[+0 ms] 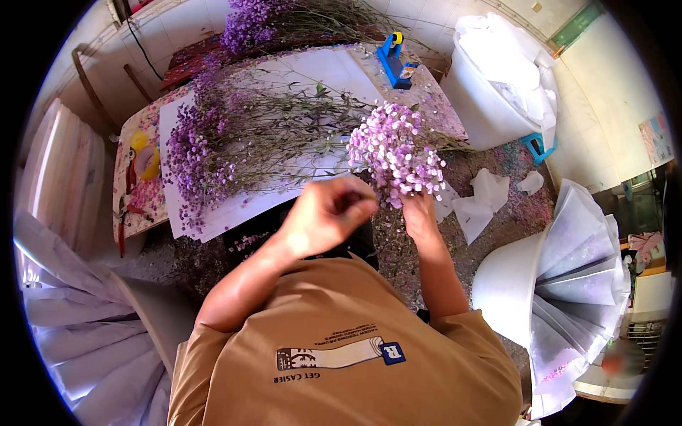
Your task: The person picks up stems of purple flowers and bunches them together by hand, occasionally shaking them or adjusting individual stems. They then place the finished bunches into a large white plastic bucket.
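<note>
My right hand (421, 215) is closed around a bunch of light purple and white baby's breath (397, 149), its blooms upright above the fist. To the left of the bunch, my left hand (333, 213) is raised with fingers curled; whether anything lies between them cannot be told. Beyond both hands, long stems of darker purple baby's breath (200, 165) lie across white paper sheets (234, 218) on the table, blooms to the left. A blue tape dispenser (394, 66) with a yellow roll stands at the table's back right.
Yellow tape rolls (147, 162) and red-handled pruning shears (125, 213) lie on the table's left edge. More purple flowers (250, 26) lie behind. White tubs with paper-wrapped bundles stand at lower left and right (503, 287); a paper-filled white bin (479, 106) stands behind right. Paper scraps (482, 202) litter the floor.
</note>
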Motion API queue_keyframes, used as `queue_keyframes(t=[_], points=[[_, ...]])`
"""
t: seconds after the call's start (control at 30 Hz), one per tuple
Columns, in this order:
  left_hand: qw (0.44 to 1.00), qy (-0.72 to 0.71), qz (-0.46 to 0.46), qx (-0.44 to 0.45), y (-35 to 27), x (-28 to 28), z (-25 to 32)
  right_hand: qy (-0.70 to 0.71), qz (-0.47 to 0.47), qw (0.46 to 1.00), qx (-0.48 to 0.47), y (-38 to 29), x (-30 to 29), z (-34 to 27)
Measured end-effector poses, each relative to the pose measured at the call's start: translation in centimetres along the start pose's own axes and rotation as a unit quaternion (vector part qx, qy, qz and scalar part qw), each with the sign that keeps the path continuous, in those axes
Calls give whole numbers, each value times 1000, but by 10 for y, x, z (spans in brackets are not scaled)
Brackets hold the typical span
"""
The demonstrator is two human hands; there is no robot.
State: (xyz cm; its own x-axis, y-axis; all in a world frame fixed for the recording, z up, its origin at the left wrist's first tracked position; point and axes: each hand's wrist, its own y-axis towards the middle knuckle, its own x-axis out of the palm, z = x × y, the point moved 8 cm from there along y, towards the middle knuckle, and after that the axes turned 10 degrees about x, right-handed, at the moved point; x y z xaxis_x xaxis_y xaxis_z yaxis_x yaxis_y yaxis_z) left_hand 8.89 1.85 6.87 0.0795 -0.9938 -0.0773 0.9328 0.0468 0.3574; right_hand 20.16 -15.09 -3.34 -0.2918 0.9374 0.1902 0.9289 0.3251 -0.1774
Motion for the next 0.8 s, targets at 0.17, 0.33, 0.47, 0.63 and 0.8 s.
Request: queue_keyframes(t=[0.17, 0.33, 0.47, 0.63, 0.8], points=[[954, 292, 16, 63, 9, 9, -1, -207, 15, 970, -129, -4, 24, -30], [972, 229, 57, -1, 10, -15, -6, -241, -24, 938, -248, -24, 43, -48], [990, 119, 65, 25, 1, -31, -19, -127, -190, 965, -128, -38, 69, -50], [980, 201, -4, 10, 2, -26, 7, -256, -140, 919, -264, -42, 70, -48], [993, 84, 64, 59, -7, -62, 35, -282, -4, 914, -292, -10, 28, -26]])
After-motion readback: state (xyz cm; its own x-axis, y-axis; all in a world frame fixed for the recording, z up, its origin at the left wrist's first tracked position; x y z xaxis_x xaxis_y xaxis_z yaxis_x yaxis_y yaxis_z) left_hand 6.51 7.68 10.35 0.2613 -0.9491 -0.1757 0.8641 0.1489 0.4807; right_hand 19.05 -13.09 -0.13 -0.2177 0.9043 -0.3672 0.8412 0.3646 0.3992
